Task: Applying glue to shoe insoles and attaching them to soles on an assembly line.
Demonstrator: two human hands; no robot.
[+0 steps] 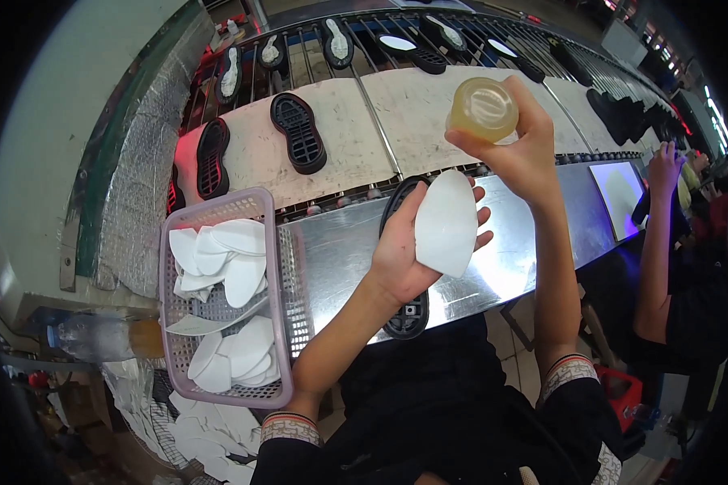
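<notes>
In the basket [280, 331] lie cut pieces [245, 279]; just left of it, a bottle [105, 338] lies on its side. Right of the basket stretches the counter [501, 250], bearing a sole [404, 326], with a single piece [446, 226] in the left hand [398, 255] above that sole, and farther right a panel [619, 198]. Behind the basket runs a conveyor [352, 121] carrying more soles [298, 133].

This looks like a shoe factory. Many black, rubbery shoe soles [298, 133] lie along a long line of flat cream boards [344, 117] and thin metal bars [378, 122]. Another person in dark clothes [655, 250] works on the right, near the long, shiny silver metal tabletop [501, 255].
</notes>
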